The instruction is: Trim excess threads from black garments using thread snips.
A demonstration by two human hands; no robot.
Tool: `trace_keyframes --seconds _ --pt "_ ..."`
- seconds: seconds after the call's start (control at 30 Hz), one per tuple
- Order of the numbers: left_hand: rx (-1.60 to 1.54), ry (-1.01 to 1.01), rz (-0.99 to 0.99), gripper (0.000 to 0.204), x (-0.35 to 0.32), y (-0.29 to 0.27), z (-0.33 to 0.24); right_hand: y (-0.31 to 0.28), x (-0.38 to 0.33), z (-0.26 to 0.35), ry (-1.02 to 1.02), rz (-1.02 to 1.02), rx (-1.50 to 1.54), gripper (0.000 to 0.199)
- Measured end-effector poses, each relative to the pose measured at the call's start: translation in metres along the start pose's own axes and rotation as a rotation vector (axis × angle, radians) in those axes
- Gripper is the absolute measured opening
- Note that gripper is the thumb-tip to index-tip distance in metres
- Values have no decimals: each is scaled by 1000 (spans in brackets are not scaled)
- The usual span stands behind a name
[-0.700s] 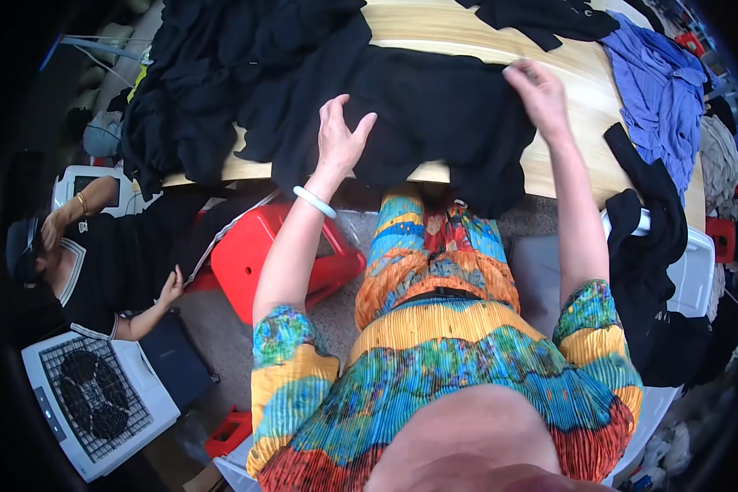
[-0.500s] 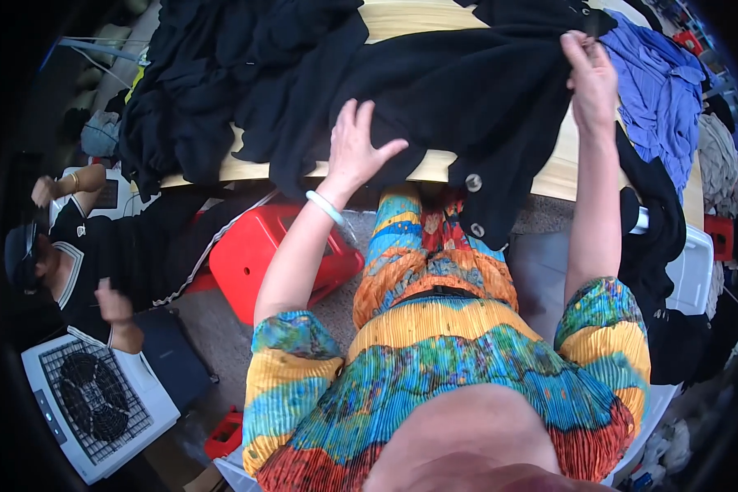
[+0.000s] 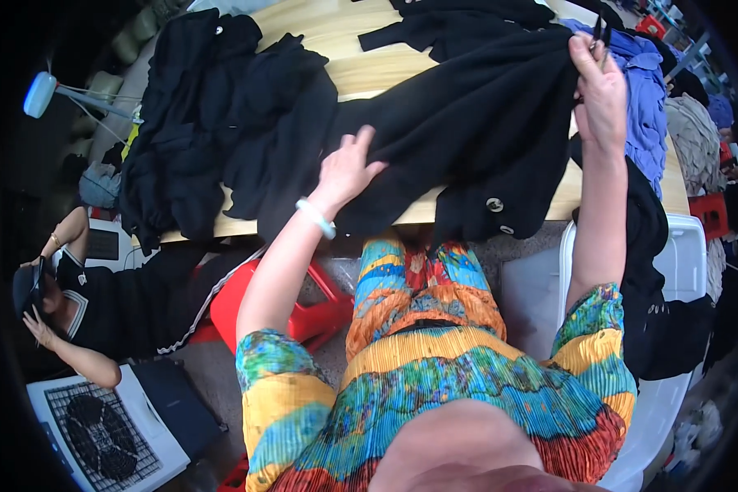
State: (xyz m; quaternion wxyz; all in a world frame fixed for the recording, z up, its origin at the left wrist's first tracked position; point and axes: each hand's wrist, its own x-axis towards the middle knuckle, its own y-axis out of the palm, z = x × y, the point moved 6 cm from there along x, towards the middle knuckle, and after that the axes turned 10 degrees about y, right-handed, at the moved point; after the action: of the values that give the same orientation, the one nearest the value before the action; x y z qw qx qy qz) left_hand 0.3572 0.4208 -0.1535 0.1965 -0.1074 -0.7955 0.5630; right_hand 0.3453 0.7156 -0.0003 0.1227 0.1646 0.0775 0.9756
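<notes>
A black knit garment (image 3: 476, 107) is spread over the wooden table (image 3: 361, 61), its lower edge reaching the front edge, where large round buttons (image 3: 494, 205) show. My right hand (image 3: 603, 98), at the far right, is closed and pulls the garment's upper corner taut. A pair of small dark thread snips (image 3: 602, 33) pokes up from the same fist; its handles are hidden. My left hand (image 3: 348, 174), fingers spread, lies at the garment's left part, holding nothing.
More black garments (image 3: 221, 123) lie heaped at the left, and blue-purple cloth (image 3: 644, 107) at the right. A red stool (image 3: 291, 307) stands by my left leg, a white bin (image 3: 685, 254) with black clothes at my right. Another person (image 3: 57, 303) sits at the left near a fan unit (image 3: 98, 426).
My left hand has moved down and slightly left across the garment. The garment's buttoned edge now rests higher on the table. The other person has raised both hands to their head.
</notes>
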Motion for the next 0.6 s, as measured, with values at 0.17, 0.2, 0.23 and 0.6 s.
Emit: trace_keyframes --seconds 0.17,0.2,0.23,0.6 --pt "-214 17 -349 30 74 -40 16 -48 52 54 -205 -59 -43 13" --pt "-362 31 -374 27 89 -67 2 -37 46 72 -275 -48 -76 13" --pt "-494 -161 -298 26 98 -87 0 -20 41 94 -346 -28 -100 17" --pt "-1447 308 -582 18 191 -208 -13 -52 62 128 -402 -78 -108 15"
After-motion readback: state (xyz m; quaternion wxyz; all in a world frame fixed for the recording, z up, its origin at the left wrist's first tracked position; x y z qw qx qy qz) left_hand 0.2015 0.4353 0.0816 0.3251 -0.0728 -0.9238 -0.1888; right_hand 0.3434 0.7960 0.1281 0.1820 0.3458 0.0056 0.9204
